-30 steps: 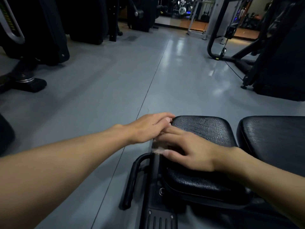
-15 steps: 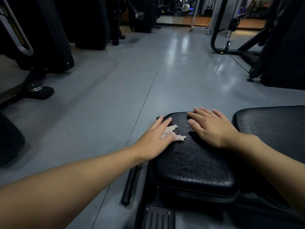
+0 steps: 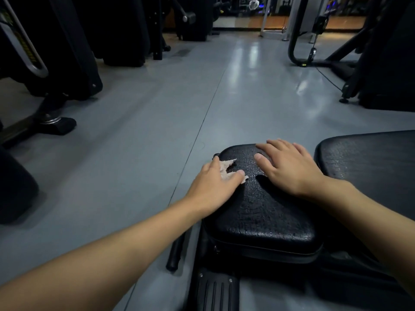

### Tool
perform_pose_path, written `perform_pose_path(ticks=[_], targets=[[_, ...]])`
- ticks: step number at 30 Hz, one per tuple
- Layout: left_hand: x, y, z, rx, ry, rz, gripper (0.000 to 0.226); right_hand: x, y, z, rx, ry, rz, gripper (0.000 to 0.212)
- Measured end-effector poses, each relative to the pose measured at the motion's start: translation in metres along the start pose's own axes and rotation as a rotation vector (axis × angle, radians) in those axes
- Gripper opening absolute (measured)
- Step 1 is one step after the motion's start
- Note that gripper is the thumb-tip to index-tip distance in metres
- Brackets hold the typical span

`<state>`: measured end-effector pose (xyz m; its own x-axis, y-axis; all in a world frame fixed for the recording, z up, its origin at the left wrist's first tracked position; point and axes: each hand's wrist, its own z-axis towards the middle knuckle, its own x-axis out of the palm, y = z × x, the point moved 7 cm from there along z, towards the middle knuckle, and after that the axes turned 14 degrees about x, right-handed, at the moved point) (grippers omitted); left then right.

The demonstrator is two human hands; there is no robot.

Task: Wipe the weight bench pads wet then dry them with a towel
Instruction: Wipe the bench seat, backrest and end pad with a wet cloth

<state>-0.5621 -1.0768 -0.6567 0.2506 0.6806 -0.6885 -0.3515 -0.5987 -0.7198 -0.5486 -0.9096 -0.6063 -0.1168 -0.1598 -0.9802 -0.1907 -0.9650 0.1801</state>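
Head view, looking forward and down along both bare forearms. Dim light.

Left hand (image 3: 213, 187): lies palm down on the far left corner of the seat pad (image 3: 265, 218). Fingers straight, thumb spread away from forefinger, nothing gripped. It presses on a pale wipe (image 3: 225, 168), a small ragged-edged piece. Part of the wipe shows in the gap between thumb and forefinger, and a bit pokes out just past the thumb tip. Cloth or paper: cannot tell.

Right hand (image 3: 289, 167): palm down on the far right part of the same pad, fingers straight and slightly fanned, holding nothing. The two hands are near one another but apart, with bare pad between them.

Seat pad: black, pebbled surface with a dull sheen and small glints across the near half. Wet or only shiny: cannot tell. It casts back a dark shadow under the right hand.

Second pad (image 3: 368, 162): black, same texture, just beside the seat pad on the right, with a narrow gap between the two. Neither hand touches it.

Below the seat pad: a short black bar (image 3: 176, 254) at the left and a ribbed black plate (image 3: 215, 292) at the bottom edge.

Surroundings: grey floor (image 3: 157, 131) with a seam running away from the bench, a dark machine (image 3: 67, 52) at left, and a curved black frame (image 3: 294, 41) at far right.
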Motion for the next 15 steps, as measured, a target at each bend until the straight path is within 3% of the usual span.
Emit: perform_pose_path(ticks=[1, 6, 9, 12, 15], targets=[[-0.001, 0.001, 0.005, -0.005, 0.007, 0.01, 0.09, 0.0, 0.0, 0.001, 0.002, 0.001, -0.006, 0.054], [-0.006, 0.005, 0.031, -0.029, 0.015, -0.091, 0.059, 0.002, 0.0, 0.003, -0.002, -0.008, -0.028, 0.059], [-0.01, 0.007, 0.039, -0.082, -0.038, -0.245, 0.065, 0.002, 0.0, 0.002, 0.001, -0.019, -0.021, 0.058], [-0.011, 0.005, 0.029, -0.087, -0.045, -0.242, 0.089, 0.004, -0.001, 0.003, -0.001, -0.017, -0.021, 0.058], [-0.009, 0.007, 0.013, -0.07, -0.018, -0.258, 0.084, 0.003, -0.001, 0.002, 0.004, -0.011, -0.006, 0.058]])
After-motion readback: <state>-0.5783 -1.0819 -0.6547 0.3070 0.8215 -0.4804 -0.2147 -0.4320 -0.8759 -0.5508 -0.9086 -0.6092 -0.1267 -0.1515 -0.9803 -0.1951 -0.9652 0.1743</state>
